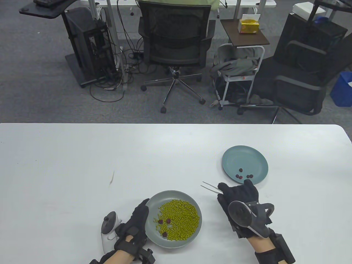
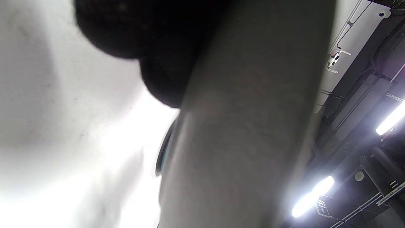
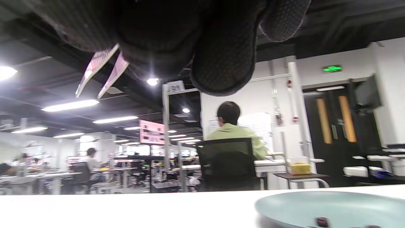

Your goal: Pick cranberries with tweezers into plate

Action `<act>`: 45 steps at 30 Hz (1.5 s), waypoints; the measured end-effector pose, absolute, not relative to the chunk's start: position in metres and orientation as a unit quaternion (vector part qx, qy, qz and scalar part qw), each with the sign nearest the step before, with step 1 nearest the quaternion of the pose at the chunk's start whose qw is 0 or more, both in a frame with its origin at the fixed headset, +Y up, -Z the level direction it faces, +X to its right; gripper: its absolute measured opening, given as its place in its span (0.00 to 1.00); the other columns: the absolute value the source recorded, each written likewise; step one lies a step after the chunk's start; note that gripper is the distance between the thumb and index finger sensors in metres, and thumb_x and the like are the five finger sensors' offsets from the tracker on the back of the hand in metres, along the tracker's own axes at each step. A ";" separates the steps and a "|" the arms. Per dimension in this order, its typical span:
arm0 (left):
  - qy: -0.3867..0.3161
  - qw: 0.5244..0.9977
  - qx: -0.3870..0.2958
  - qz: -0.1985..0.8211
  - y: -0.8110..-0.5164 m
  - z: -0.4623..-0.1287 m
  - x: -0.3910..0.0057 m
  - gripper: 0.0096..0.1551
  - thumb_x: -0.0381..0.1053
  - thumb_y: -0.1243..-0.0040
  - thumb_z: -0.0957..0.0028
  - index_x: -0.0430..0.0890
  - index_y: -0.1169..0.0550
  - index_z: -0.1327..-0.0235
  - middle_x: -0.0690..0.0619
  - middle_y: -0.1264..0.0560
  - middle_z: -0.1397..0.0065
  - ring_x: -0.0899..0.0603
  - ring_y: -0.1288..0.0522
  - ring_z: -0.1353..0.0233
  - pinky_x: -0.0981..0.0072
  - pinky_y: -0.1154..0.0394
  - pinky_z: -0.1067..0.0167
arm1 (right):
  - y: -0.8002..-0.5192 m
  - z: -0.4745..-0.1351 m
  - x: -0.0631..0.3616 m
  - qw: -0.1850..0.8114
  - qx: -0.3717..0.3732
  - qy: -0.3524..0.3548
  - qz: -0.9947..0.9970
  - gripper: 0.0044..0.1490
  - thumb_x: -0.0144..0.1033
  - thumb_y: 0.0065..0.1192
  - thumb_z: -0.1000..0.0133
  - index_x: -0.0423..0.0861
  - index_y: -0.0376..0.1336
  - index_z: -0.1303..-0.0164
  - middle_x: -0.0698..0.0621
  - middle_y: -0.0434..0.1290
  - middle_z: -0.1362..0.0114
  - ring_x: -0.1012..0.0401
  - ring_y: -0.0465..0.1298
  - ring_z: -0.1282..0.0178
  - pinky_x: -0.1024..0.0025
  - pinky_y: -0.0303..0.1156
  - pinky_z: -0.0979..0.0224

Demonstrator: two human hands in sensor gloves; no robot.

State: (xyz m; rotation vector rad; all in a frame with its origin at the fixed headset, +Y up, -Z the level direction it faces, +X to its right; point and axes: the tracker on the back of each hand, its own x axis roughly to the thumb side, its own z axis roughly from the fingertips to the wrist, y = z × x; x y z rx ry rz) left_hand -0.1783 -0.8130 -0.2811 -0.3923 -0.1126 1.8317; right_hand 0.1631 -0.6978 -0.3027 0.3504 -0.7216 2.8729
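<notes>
Spanning the lower half of the table view, the white table [image 1: 82, 154] carries everything in play. Near its front edge, a little left of centre, sits the grey plate [image 1: 189, 200], heaped with yellow-green beans [image 1: 181, 217]; three dark red cranberries [image 1: 164, 221] lie among the beans on that plate's left side. Toward the right end of the table, further from the front edge, lies the blue plate [image 1: 244, 156], well apart from the grey one, with five or so cranberries in the blue plate [image 1: 244, 176] gathered at its near rim.

The right hand [image 1: 242, 203] rests between the two plates, just in front of the blue plate's near rim, its thumb tip close to that rim. Its fingers are curled around the tweezers [image 1: 210, 187], whose two thin prongs stick out to the left, spread apart with nothing between the tips. In the right wrist view the gloved fingers [image 3: 221, 63] hang from the top edge with the tweezer blades [image 3: 101, 69] showing beside them, and the blue plate's rim [image 3: 316, 202] lies at lower right.

The left hand [image 1: 134, 225] sits at the front edge, its fingers laid against the grey plate's left rim; whether they grip it or only touch it cannot be told. The left wrist view is blurred, showing only dark glove and the plate's side.
</notes>
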 end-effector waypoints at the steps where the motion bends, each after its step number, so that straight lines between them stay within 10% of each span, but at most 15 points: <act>1: -0.048 0.590 -0.169 0.788 -0.813 -0.281 -0.178 0.36 0.63 0.56 0.42 0.50 0.47 0.26 0.47 0.31 0.31 0.44 0.13 0.59 0.63 0.16 0.67 | -0.698 -0.300 0.157 0.074 0.129 -0.241 0.959 0.32 0.59 0.56 0.56 0.59 0.68 0.43 0.66 0.77 0.56 0.64 0.77 0.44 0.52 0.54 0.18; 15: -0.055 0.595 -0.169 0.784 -0.813 -0.281 -0.177 0.36 0.63 0.56 0.42 0.50 0.47 0.26 0.47 0.31 0.31 0.44 0.13 0.59 0.63 0.16 0.67 | -0.696 -0.253 0.099 0.042 0.301 -0.267 0.915 0.31 0.60 0.56 0.57 0.61 0.69 0.44 0.67 0.77 0.57 0.64 0.77 0.44 0.52 0.54 0.18; 45: -0.060 0.603 -0.171 0.776 -0.814 -0.280 -0.175 0.36 0.63 0.56 0.42 0.49 0.48 0.26 0.47 0.32 0.30 0.44 0.13 0.59 0.63 0.16 0.67 | -0.705 -0.256 0.093 0.015 0.328 -0.240 0.913 0.30 0.59 0.57 0.57 0.59 0.71 0.48 0.66 0.78 0.59 0.64 0.78 0.47 0.52 0.55 0.18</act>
